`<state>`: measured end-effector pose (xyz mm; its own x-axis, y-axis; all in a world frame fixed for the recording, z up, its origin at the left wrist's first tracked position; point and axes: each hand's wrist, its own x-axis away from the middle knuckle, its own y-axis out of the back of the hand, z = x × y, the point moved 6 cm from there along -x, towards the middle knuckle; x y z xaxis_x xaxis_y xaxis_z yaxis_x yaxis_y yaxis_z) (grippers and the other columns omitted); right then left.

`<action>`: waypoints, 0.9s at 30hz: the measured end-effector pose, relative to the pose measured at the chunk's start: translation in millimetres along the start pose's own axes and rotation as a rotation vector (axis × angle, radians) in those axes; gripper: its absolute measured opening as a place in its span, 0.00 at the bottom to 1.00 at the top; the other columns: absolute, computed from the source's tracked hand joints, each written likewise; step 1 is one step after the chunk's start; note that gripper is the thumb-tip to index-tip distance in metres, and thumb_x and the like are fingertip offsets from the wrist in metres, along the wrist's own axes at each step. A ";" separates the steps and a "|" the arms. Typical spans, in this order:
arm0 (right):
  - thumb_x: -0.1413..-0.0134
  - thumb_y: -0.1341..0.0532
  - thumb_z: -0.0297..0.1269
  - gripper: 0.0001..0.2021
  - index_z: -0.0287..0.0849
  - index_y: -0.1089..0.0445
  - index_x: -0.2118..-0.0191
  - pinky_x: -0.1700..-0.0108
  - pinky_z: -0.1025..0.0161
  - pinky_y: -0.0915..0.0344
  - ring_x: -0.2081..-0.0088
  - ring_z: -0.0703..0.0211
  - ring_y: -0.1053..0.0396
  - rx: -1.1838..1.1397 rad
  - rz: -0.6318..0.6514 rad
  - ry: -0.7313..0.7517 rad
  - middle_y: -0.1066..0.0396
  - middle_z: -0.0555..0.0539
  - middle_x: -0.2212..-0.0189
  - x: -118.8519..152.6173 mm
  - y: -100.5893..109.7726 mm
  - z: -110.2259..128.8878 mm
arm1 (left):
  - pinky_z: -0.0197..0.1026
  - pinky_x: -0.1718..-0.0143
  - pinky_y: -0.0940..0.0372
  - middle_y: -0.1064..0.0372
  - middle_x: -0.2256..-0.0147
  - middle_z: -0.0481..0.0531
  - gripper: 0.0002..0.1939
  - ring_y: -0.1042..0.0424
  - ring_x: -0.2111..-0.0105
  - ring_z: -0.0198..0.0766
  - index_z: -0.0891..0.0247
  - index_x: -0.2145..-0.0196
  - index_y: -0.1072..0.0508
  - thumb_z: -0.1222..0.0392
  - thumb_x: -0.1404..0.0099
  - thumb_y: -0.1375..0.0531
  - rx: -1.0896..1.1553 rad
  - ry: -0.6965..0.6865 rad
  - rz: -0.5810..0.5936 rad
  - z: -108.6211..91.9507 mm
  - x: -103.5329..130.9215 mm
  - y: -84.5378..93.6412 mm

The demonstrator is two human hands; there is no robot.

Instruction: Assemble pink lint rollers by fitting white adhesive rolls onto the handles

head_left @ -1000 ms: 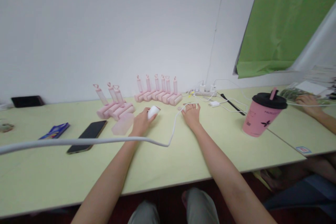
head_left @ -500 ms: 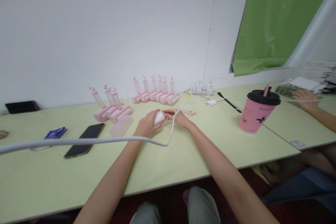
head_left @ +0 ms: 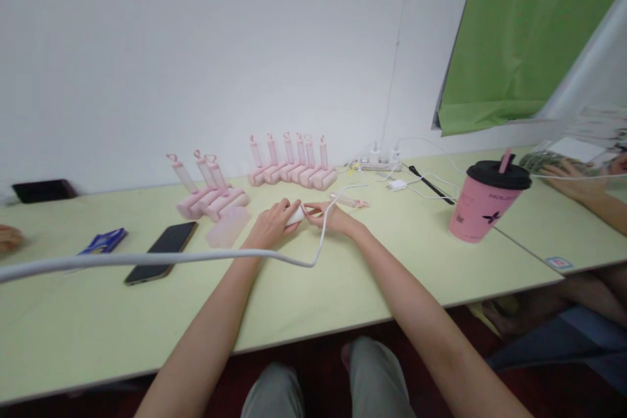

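Note:
My left hand (head_left: 274,223) is wrapped round a short white cylinder (head_left: 296,215) just above the table. At the cylinder's right end, which shows a pinkish rim, the fingers of my right hand (head_left: 327,217) close in and touch it. Just behind my right hand lies a clear tube with a pink heart-shaped top (head_left: 349,200). Left of my left hand, a translucent pale pink sheet (head_left: 228,227) lies flat. Beyond it stand pink cylinders (head_left: 210,201) with clear heart-topped tubes rising from them. A longer row of the same pink pieces (head_left: 294,175) stands near the wall.
A white cable (head_left: 196,256) crosses the view in front of my hands. Leftward lie a phone (head_left: 164,251), a blue packet (head_left: 105,240) and a dark device (head_left: 43,191). To the right are a pink cup (head_left: 482,206), a power strip (head_left: 379,166), a charger (head_left: 396,185) and another person's hand (head_left: 571,179).
The view has shifted slightly. The white cylinder now shows less between my hands, and my right fingers have shifted a little at its end.

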<state>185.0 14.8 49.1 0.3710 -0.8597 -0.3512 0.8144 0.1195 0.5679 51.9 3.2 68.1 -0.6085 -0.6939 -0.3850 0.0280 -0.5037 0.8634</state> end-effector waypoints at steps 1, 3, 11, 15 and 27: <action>0.49 0.44 0.36 0.20 0.38 0.33 0.49 0.64 0.67 0.36 0.68 0.62 0.30 -0.016 -0.010 0.015 0.26 0.45 0.66 0.1 -0.1 3.0 | 0.37 0.67 0.40 0.39 0.56 0.56 0.23 0.34 0.61 0.40 0.58 0.45 0.46 0.51 0.36 0.51 -0.001 0.006 0.001 0.7 0.0 1.4; 0.47 0.44 0.39 0.20 0.39 0.34 0.49 0.65 0.67 0.36 0.68 0.63 0.31 -0.033 -0.014 0.032 0.27 0.45 0.66 -0.2 0.4 7.0 | 0.37 0.66 0.40 0.39 0.57 0.56 0.23 0.34 0.60 0.41 0.59 0.44 0.47 0.51 0.36 0.51 0.008 0.005 0.004 0.8 -0.2 3.4; 0.49 0.43 0.38 0.14 0.36 0.28 0.59 0.64 0.68 0.38 0.69 0.63 0.32 0.091 0.002 0.057 0.27 0.45 0.69 -0.5 0.5 1.5 | 0.38 0.65 0.41 0.36 0.60 0.56 0.21 0.34 0.62 0.41 0.60 0.47 0.43 0.52 0.36 0.51 0.036 -0.086 0.050 -6.9 0.0 -5.6; 0.52 0.43 0.34 0.11 0.35 0.27 0.65 0.65 0.68 0.39 0.70 0.63 0.34 0.156 -0.010 0.075 0.28 0.46 0.71 0.2 -1.3 1.1 | 0.37 0.65 0.41 0.36 0.62 0.55 0.18 0.34 0.62 0.40 0.60 0.49 0.42 0.52 0.35 0.52 0.048 -0.109 0.064 -11.0 0.7 -6.0; 0.58 0.45 0.31 0.09 0.32 0.29 0.74 0.75 0.72 0.47 0.76 0.68 0.41 0.104 0.048 0.130 0.36 0.53 0.80 -1.4 -1.0 1.4 | 0.39 0.62 0.39 0.36 0.61 0.56 0.20 0.32 0.61 0.40 0.62 0.48 0.44 0.51 0.34 0.55 0.094 -0.203 0.074 -14.9 0.0 -10.0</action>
<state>183.1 15.2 50.0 0.4685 -0.7819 -0.4112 0.7463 0.1012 0.6579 63.4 0.6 54.6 -0.7550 -0.6047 -0.2537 0.0109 -0.3984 0.9171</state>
